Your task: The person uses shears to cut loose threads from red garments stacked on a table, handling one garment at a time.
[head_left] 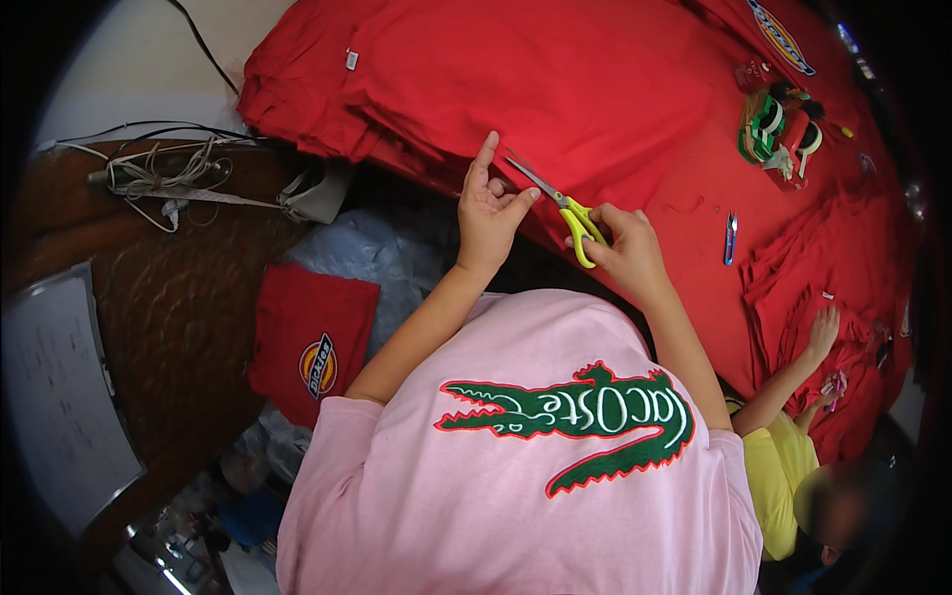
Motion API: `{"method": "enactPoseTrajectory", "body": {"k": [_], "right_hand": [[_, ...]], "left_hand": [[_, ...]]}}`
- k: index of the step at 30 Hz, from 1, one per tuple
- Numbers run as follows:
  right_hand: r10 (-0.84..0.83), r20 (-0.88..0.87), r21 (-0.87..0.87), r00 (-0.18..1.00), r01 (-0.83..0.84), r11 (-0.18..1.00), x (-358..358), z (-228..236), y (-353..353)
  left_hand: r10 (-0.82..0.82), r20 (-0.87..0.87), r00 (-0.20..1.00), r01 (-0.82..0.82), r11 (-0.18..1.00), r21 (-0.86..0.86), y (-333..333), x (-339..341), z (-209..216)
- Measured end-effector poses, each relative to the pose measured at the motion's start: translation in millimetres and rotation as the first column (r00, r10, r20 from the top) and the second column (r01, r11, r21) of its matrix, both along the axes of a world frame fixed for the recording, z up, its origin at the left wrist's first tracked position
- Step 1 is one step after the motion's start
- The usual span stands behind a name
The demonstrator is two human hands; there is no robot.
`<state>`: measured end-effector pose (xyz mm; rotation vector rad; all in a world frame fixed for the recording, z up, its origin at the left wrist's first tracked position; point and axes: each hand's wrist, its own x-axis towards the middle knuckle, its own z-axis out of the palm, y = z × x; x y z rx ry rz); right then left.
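Observation:
My right hand [630,248] grips a pair of scissors [567,203] by its yellow-green handles, at the near edge of the table. The blades point up and left, slightly parted, toward my left hand [486,223]. That hand holds nothing I can make out; its index finger is stretched upward and its thumb reaches out close to the blades. Just beyond both hands lies a spread red garment [516,79] with a small white tag. No cloth shows between the blades.
Blue-handled thread snips [731,238] lie on the table's right side, below a container of tape rolls and small tools [778,139]. A co-worker in yellow [778,476] handles red garments [833,278] at the right. Left: a folded red shirt [288,342] on plastic, and tangled cables [174,178].

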<state>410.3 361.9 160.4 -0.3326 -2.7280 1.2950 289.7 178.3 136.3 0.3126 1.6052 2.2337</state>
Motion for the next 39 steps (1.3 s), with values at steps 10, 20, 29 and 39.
{"method": "enactPoseTrajectory", "body": {"k": [10, 20, 29, 39], "right_hand": [[-0.456, 0.139, -0.536, 0.879, 0.454, 0.712, 23.2, -31.0, 13.2], [-0.467, 0.21, -0.229, 0.859, 0.508, 0.83, 1.6, -51.7, -16.3], [-0.347, 0.365, -0.768, 0.864, 0.49, 0.412, 7.2, -1.1, 8.4], [-0.418, 0.241, -0.917, 0.876, 0.347, 0.198, -35.9, 40.5, 41.0]], "left_hand": [[0.019, 0.054, 0.998, -0.016, 0.999, -0.046, -13.2, 1.3, -13.4], [-0.276, 0.246, 0.929, 0.316, 0.939, -0.139, -40.6, -1.6, -33.7], [-0.668, 0.614, 0.421, 0.814, 0.577, 0.069, -53.2, -29.6, -39.9], [0.263, 0.374, 0.89, -0.267, 0.963, -0.042, -59.3, -260.5, -16.9]]}}
